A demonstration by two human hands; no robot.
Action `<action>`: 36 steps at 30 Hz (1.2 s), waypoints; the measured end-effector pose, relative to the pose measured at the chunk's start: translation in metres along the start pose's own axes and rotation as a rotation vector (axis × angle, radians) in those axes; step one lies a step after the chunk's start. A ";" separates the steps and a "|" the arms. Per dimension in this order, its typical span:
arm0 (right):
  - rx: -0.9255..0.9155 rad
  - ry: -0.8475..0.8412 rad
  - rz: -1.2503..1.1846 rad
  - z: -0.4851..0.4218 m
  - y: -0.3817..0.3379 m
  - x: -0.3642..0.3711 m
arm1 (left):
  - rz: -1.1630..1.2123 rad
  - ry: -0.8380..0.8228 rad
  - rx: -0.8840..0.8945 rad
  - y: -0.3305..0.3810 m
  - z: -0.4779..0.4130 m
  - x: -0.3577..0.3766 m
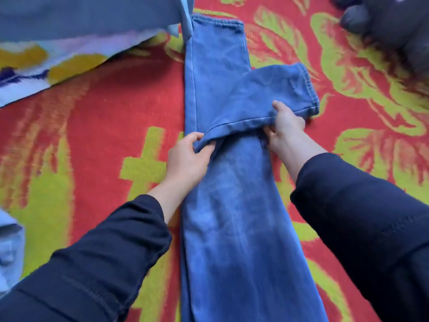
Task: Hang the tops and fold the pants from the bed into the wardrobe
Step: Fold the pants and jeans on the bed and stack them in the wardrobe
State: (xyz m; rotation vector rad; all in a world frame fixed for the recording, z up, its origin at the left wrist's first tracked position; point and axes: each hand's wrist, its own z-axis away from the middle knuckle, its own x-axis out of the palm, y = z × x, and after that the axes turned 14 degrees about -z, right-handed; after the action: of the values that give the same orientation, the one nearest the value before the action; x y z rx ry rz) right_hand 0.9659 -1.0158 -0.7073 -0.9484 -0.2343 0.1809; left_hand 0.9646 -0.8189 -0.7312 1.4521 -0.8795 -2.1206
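The jeans [232, 228] are laid out lengthwise on the bed, right on that loud red-and-yellow blanket [92, 135], running from the near edge of the view away toward the far end. Looks like the legs are stacked on each other, but the top leg has flopped sideways to the right, so its hem [306, 89] sticks out past the lower leg, whose hem [218, 20] lies straight at the far end.

Both hands are right at that bend. The left hand [188, 159] has thumb and fingers pinched on the folded edge of the top leg on the left side. The right hand [283, 126] grips the same edge further right, thumb on top and fingers tucked under the denim.

My two cents for doing this bit well: don't fold yet. Swing the stray leg back so both hems and side seams line up, smooth it flat with a palm, then fold toward the waist. Otherwise you end up with a lumpy wedge that won't stack in the wardrobe.

Further out there's a blue-grey garment [88, 17] over a patterned cloth [46, 63] at far left, just touching the far hem, so watch you don't drag it along. A dark plush thing [390, 17] is far right, well clear.
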 end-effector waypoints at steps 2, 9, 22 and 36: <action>-0.123 0.075 0.050 -0.009 -0.017 0.026 | 0.003 -0.049 0.014 0.000 -0.015 -0.001; -0.577 -0.370 0.568 -0.005 -0.052 0.166 | -0.284 0.104 0.144 -0.002 -0.063 -0.014; -0.575 -0.828 1.367 -0.035 0.016 0.186 | -0.083 0.018 0.074 -0.028 -0.095 -0.010; -0.638 -0.796 1.713 0.058 0.048 -0.092 | -0.171 -0.072 -0.030 -0.026 -0.008 -0.008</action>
State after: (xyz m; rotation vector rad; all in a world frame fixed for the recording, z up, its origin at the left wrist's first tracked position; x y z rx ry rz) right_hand 0.8587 -0.9664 -0.7249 -1.4536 -0.1380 2.1829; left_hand 0.9755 -0.7976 -0.7466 1.4918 -0.7695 -2.3133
